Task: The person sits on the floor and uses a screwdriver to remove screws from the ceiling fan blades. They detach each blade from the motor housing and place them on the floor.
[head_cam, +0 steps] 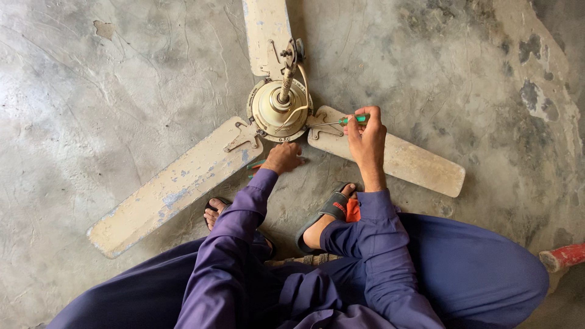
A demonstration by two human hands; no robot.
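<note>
Rough grey concrete floor (109, 73), stained and patched, carries everything in this view. The right hand (365, 137) is closed around the green handle of a screwdriver (344, 121), and the thin metal shaft points to the left, at the bracket where one blade joins the motor. The left hand (283, 157) rests on the floor just below the motor housing, with the fingers curled; whether it holds something I cannot tell, but a small green and orange tool (255, 166) lies just beside it, partly hidden.

Between and above both hands lies the old ceiling fan (279, 109), flat on the floor, with its cream motor housing and its rod standing up toward the camera. All three worn blades seem attached at their brackets, so I judge that the work on the blade screws is at an early stage, or near its very end; the picture does not decide this.

Further out, two feet in sandals (332, 207) are near the fan, and a red object (563, 256) shows at the floor's right edge.
</note>
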